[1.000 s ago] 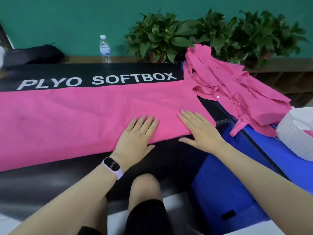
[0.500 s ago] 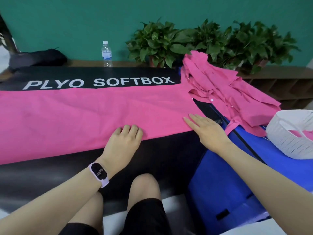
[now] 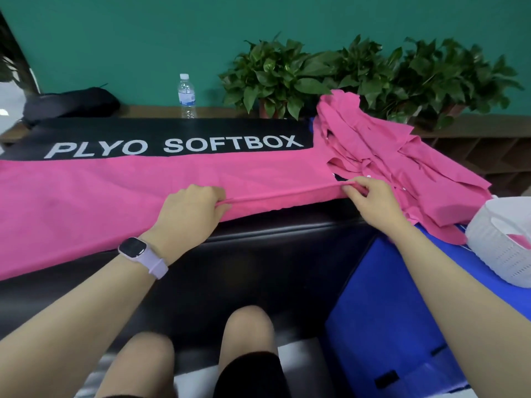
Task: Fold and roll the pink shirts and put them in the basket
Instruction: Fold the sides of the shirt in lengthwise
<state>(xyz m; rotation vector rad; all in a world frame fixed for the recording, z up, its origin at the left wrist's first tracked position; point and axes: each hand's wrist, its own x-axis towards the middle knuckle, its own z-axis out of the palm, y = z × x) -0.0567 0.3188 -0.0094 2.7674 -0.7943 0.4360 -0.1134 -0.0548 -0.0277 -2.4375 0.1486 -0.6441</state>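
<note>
A pink shirt (image 3: 115,193), folded into a long flat strip, lies across the black softbox case (image 3: 258,254). My left hand (image 3: 186,211) pinches the strip's near right edge, lifted into a thin ridge. My right hand (image 3: 370,196) pinches the same edge at its right end. A heap of loose pink shirts (image 3: 402,168) lies to the right, partly on a blue box (image 3: 388,311). The white perforated basket (image 3: 500,245) stands at the far right with some pink cloth inside.
A water bottle (image 3: 186,94) and a dark bag (image 3: 71,103) sit on a wooden ledge behind the case. Potted green plants (image 3: 359,73) line the teal wall. My knees show below the case's front edge.
Both hands lay flat on the strip's near edge before. They now pinch that edge and have lifted it into a ridge, the right hand having moved to the right end.
</note>
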